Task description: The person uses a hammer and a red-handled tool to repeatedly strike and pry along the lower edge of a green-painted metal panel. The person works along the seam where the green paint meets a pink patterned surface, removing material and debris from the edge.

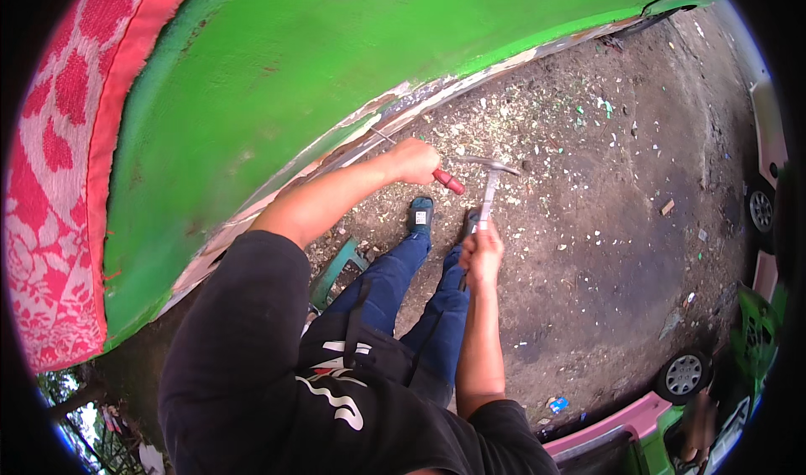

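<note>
My left hand (413, 161) is closed around a red-handled chisel or screwdriver (449, 182), its metal shaft reaching up-left to the peeling lower edge (379, 108) of a curved green painted body panel (285, 72). My right hand (481, 253) grips a hammer (492, 191) by its handle. The hammer's head is raised beside the red handle, a short way to its right; I cannot tell its exact height.
Flaked paint covers the dirt ground (512, 114) around my feet. A teal object (336, 269) lies by my left leg. Red patterned fabric (59, 156) borders the panel. At right stand pink and green vehicle parts (621, 418) and wheels (682, 374).
</note>
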### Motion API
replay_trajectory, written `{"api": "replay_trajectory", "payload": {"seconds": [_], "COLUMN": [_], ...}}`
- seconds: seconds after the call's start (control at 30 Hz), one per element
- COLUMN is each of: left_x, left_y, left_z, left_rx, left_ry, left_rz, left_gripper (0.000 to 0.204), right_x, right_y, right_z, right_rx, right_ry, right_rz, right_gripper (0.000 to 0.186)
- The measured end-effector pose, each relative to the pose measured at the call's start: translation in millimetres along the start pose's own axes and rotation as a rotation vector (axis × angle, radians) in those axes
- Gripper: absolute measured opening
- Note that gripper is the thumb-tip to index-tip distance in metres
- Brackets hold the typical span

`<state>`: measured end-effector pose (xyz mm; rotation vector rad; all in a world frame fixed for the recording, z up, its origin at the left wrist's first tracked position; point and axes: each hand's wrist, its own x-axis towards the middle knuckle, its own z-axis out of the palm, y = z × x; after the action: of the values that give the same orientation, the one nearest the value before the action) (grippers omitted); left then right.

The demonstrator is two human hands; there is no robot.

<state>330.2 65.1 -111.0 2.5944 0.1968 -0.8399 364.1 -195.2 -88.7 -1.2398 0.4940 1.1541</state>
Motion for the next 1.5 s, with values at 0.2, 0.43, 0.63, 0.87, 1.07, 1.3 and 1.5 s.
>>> {"api": "replay_trajectory", "payload": {"seconds": [0.2, 0.43, 0.63, 0.87, 1.07, 1.3, 1.5], "left_x": [-6, -11, 2, 9, 10, 13, 13], "left_y": [-1, 9, 6, 9, 3, 5, 1], "left_z": [-7, -46, -49, -53, -49, -62, -66], "left_rx": [-0.053, -0.156, -0.218, -0.197, -0.197, -0.231, -0.292], "left_ry": [0.049, 0.287, 0.488, 0.456, 0.382, 0.356, 0.386], "left_rz": [-0.013, -0.061, 0.064, -0.060, -0.044, -0.095, -0.129], "left_gripper": [0.013, 0.011, 0.010, 0.011, 0.011, 0.011, 0.014], "right_x": [-27, -38, -31, -25, -29, -38, -34], "right_y": [-18, -11, -13, -29, -48, -57, -69], "right_z": [-29, -56, -62, -70, -57, 2, 10], "right_rx": [0.120, -0.004, 0.000, -0.064, -0.158, -0.234, 0.075], "right_ry": [0.167, 0.197, 0.155, 0.129, 0.150, 0.100, 0.120], "right_rz": [-0.184, -0.123, -0.070, -0.058, -0.128, -0.439, -0.435], "right_gripper": [0.036, 0.033, 0.033, 0.033, 0.042, 0.050, 0.052]}}
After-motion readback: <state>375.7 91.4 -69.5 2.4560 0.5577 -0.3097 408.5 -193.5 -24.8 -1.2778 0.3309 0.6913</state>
